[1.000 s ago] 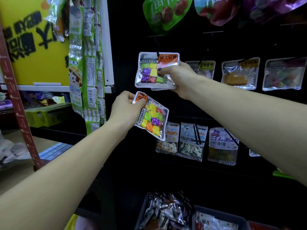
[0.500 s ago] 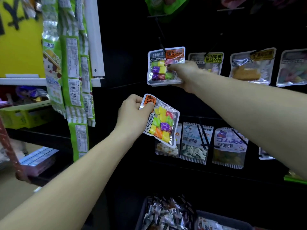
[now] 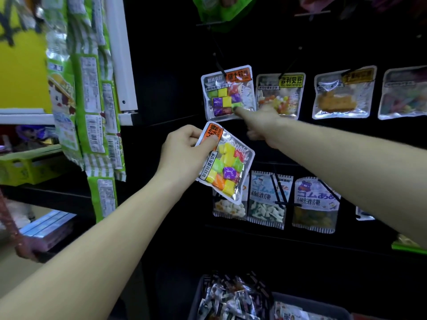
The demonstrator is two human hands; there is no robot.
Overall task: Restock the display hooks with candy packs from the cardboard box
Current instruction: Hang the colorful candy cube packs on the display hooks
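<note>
Head view: left hand (image 3: 182,155) pinches a tilted candy pack (image 3: 225,162) just below the hung pack (image 3: 227,93); right hand (image 3: 261,121), fingers extended, touches it.

head camera, one wide-angle view, close to a dark display wall

the single camera sat at the person's head and faced forward and slightly down along both forearms, which entered from the bottom left and the right edge. it stood near enough that the left hand (image 3: 182,155) and the right hand (image 3: 261,122) filled the centre, with the hung candy pack (image 3: 227,93) just beyond them. the wide lens bent the white shelf post (image 3: 120,54) at left, and a grey bin (image 3: 307,307) showed at the bottom edge. no second view shared the scene.
</note>
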